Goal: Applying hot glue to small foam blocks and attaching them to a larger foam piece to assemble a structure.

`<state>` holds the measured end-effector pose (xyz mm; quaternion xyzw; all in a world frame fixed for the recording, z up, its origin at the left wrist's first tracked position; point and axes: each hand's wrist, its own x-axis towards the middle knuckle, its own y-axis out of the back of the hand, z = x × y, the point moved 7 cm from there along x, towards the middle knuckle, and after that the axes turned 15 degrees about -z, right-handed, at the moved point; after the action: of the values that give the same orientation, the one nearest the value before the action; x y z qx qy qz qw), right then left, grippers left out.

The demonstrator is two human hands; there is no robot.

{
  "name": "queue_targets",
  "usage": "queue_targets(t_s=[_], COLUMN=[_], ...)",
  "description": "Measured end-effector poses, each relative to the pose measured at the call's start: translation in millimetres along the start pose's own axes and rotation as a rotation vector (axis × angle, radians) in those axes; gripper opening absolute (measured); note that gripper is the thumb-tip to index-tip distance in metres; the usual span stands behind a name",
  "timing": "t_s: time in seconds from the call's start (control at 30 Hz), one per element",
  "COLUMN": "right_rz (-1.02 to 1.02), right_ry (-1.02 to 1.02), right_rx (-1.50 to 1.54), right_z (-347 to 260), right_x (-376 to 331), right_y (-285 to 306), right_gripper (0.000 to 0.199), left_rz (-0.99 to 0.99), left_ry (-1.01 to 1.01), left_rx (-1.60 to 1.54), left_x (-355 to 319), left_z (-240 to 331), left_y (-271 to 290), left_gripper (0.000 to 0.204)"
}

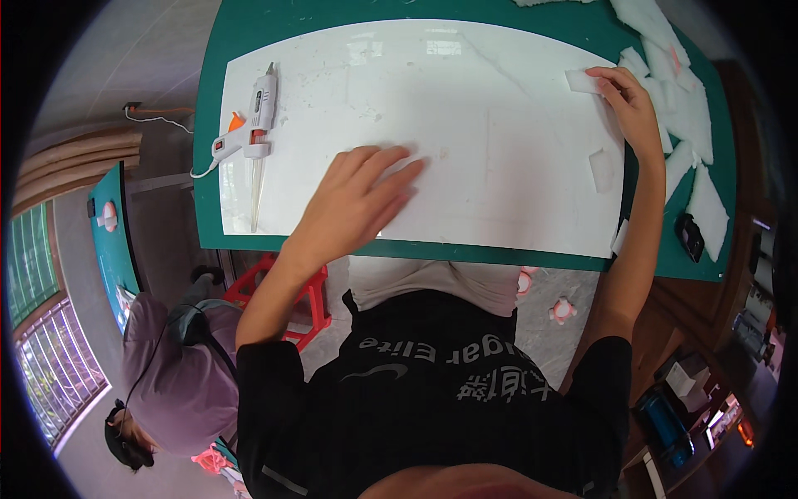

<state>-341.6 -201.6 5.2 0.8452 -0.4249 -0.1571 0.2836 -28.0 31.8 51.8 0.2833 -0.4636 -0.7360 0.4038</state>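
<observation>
glossy smooth white board [465, 125] on matt green mat [249, 17]; soft white foam pieces [690, 108]; plastic glue gun [249, 125].

We see a green table [465, 251] carrying a white board [490, 125], a glue gun [249, 125] near its left edge, foam scraps [686, 108] along its right edge.

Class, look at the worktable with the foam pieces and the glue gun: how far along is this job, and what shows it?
Early stage. Done: white foam pieces lie cut in a heap at the table's right edge, and one small piece sits on the white board. In hand: the right hand pinches a small foam block; the left hand lies flat on the board. Left: the glue gun lies untouched; nothing looks joined.
</observation>
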Motion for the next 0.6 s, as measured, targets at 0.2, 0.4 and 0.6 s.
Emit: queue_targets(t_s=[0.2,0.4,0.6], right_rz=[0.005,0.019,0.019], right_ry=[0.021,0.038,0.022], right_rx=[-0.014,-0.021,-0.016], right_z=[-0.5,-3.8,-2.5], right_x=[-0.8,-1.3,-1.9], right_y=[-0.2,0.3,-1.5], right_gripper=[0.018,0.017,0.017], left_rz=[-0.109,-0.080,-0.071], left_ry=[0.016,0.012,-0.047], left_rx=[0.070,0.078,-0.030], left_x=[25.4,25.4,7.0], left_z=[7.3,7.5,-6.9], left_y=[-17.3,-15.3,0.1], left_gripper=[0.047,0.043,0.035])
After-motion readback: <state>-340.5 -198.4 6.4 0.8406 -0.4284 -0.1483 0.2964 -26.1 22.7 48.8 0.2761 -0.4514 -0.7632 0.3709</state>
